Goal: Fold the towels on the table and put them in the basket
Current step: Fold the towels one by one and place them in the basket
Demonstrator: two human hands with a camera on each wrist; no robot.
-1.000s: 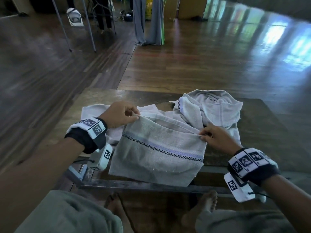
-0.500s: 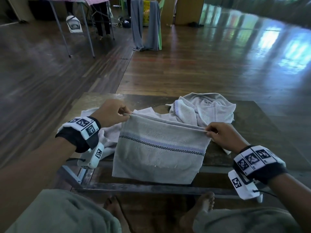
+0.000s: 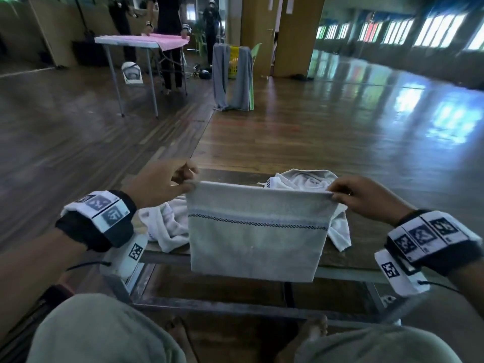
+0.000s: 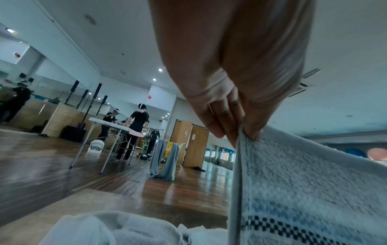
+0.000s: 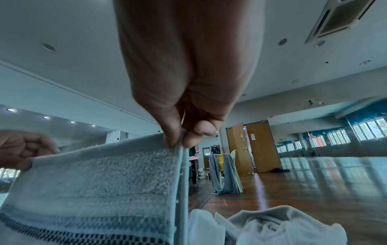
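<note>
The towel (image 3: 258, 231) hangs doubled between the two hands, its top edge pulled straight and its lower edge dangling in front of the near rail of the table (image 3: 348, 260), above the knees. The left hand (image 3: 162, 183) pinches the left top corner between thumb and fingertips; the left wrist view shows the fingers (image 4: 222, 119) closed on the layered edge. The right hand (image 3: 362, 196) pinches the right top corner the same way, thumb and forefinger closed on both layers in the right wrist view.

To do this fold well, my judgement is that both layers should stay caught at each corner and the top edge taut, so the checked stripe runs level. Then lower the cloth flat onto the table, or bring one hand across to the other so corner meets corner, and smooth the crease before letting go.

Just beyond the hands, loose towels (image 3: 301, 180) lie crumpled on the table, some under the left wrist, some behind the right hand. I cannot say which basket is meant; a yellow one (image 3: 234, 61) stands far off, draped with grey cloth.
</note>
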